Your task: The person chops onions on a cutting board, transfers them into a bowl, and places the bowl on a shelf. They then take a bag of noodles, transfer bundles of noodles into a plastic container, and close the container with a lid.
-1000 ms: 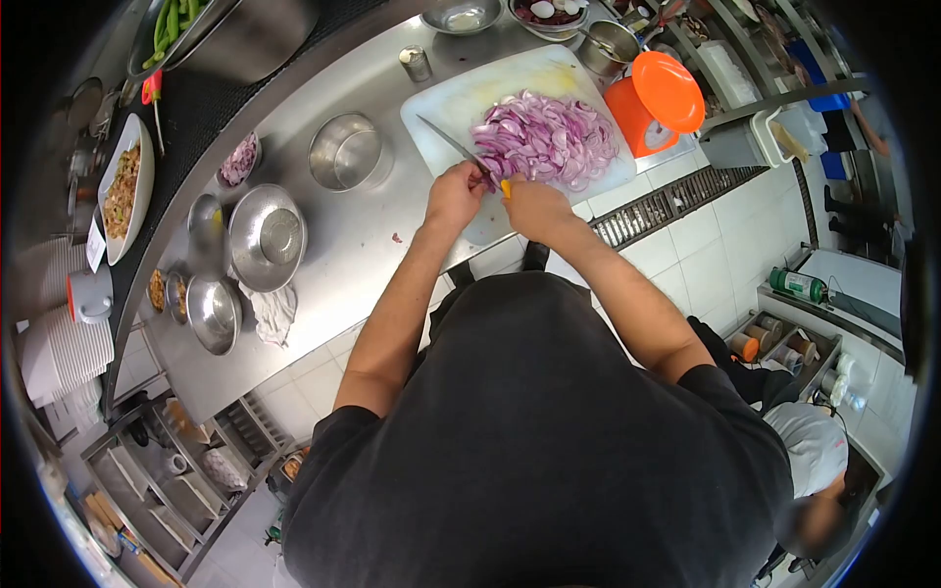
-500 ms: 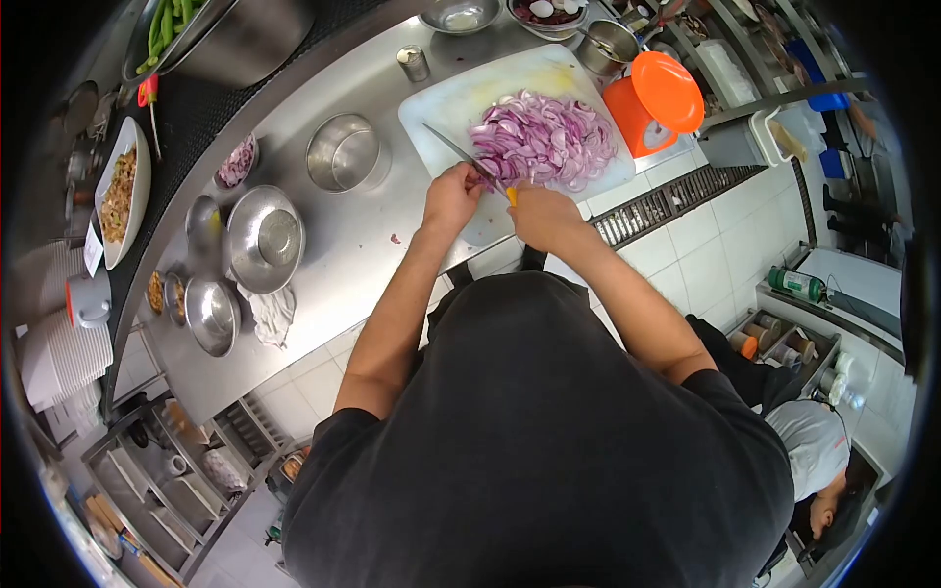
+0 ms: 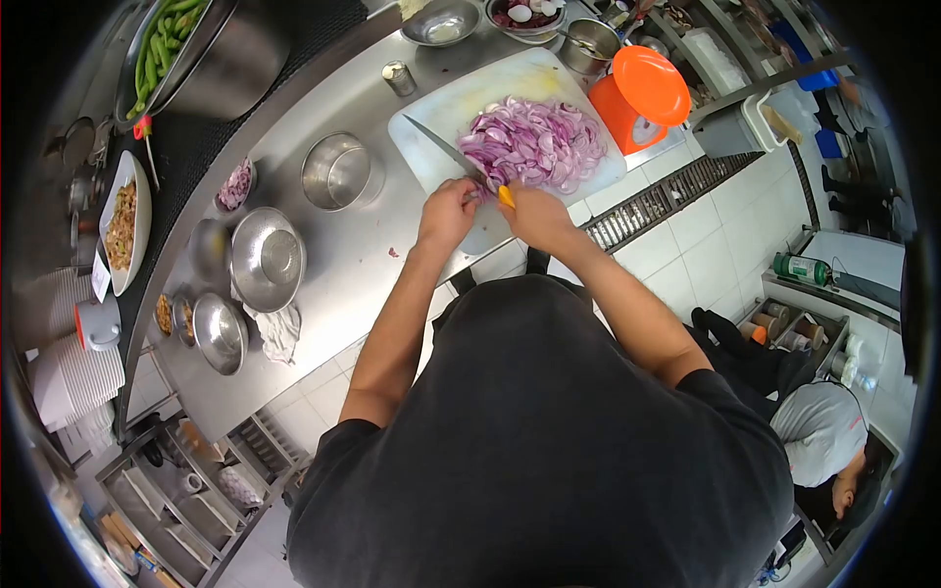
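A white cutting board (image 3: 441,108) lies on the steel counter and carries a heap of sliced red onion (image 3: 534,142). My right hand (image 3: 534,214) grips the orange handle of a knife (image 3: 436,142), and its blade points up and left across the board. My left hand (image 3: 448,211) is curled right beside the blade at the board's near edge, pressing down a small piece of red onion (image 3: 480,193) that its fingers mostly hide.
An orange kitchen scale (image 3: 642,93) stands right of the board. Left of it are a steel pot (image 3: 333,171), steel bowls (image 3: 267,257), a rag (image 3: 279,328), a small bowl of onion (image 3: 237,184) and a pan of green beans (image 3: 167,44). Another person (image 3: 823,431) crouches at lower right.
The knife has shifted a little along the onion piece under my left hand, and both hands stay together at the board's near edge. The view has tilted slightly.
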Demonstrator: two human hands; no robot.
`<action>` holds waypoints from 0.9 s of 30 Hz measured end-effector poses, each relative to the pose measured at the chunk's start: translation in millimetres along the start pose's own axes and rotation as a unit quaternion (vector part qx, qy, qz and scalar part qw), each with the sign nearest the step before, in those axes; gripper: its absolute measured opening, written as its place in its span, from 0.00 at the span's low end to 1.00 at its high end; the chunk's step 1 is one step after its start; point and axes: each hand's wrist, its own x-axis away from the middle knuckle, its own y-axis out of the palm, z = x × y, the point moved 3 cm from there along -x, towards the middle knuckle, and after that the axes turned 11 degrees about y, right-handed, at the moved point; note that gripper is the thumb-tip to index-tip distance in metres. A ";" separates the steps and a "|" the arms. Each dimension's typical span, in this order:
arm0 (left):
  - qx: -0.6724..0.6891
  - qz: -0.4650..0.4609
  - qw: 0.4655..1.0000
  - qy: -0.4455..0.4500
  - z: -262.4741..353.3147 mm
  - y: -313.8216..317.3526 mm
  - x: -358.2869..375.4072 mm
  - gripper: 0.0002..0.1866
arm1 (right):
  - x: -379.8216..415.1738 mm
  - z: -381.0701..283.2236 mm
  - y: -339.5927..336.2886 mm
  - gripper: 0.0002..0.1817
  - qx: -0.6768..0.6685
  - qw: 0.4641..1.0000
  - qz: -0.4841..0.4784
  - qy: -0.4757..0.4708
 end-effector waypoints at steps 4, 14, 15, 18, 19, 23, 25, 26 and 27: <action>-0.098 0.128 0.985 0.060 28.5 -34.0 -12.7 0.10 | 20.8 15.0 3.8 0.22 -0.010 0.999 -0.030 -0.015; -0.289 -0.200 0.934 -0.058 46.5 -6.6 -74.6 0.27 | 24.7 35.3 22.6 0.24 0.027 0.995 -0.079 -0.052; -0.299 -0.212 0.928 -0.067 47.1 -5.1 -75.5 0.29 | 24.6 36.8 23.1 0.24 0.029 0.995 -0.073 -0.056; -0.309 -0.234 0.918 -0.082 42.5 0.8 -75.6 0.32 | 24.0 38.9 24.9 0.24 0.035 0.995 -0.064 -0.067; -0.311 -0.239 0.916 -0.082 41.5 2.5 -76.5 0.32 | 23.9 39.1 25.2 0.24 0.034 0.995 -0.064 -0.065; -0.320 -0.226 0.916 -0.082 43.5 0.7 -77.7 0.32 | 23.3 38.7 21.8 0.24 0.032 0.995 -0.064 -0.062; -0.290 -0.181 0.937 -0.075 49.2 -9.4 -78.2 0.30 | 18.1 43.8 23.0 0.24 0.035 0.996 -0.051 -0.058; -0.257 -0.147 0.953 -0.069 48.7 -19.3 -78.5 0.29 | 14.6 47.7 22.9 0.24 0.037 0.997 -0.044 -0.055; -0.222 -0.113 0.966 -0.063 47.5 -28.3 -76.5 0.27 | 12.4 50.3 18.8 0.25 0.031 0.998 -0.033 -0.047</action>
